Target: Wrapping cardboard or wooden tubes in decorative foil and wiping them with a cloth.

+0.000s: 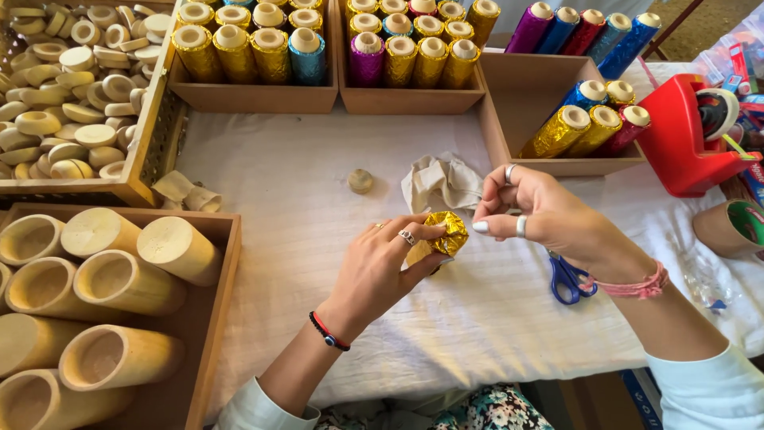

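Observation:
My left hand [390, 259] grips a small round piece wrapped in crinkled gold foil [446, 233], just above the white cloth-covered table [302, 223]. My right hand [535, 213] hovers right beside the foil, fingertips pinched together at its right edge, touching or nearly touching it. Both hands wear rings, and each wrist has a thread bracelet.
Blue-handled scissors [567, 278] lie under my right wrist. A crumpled cloth [440, 181] and a small wooden disc [360, 181] lie behind the hands. Wooden boxes hold foil-wrapped cylinders [247, 52], plain wooden tubes [111, 279] and wooden caps [68, 87]. A red tape dispenser [688, 139] stands at right.

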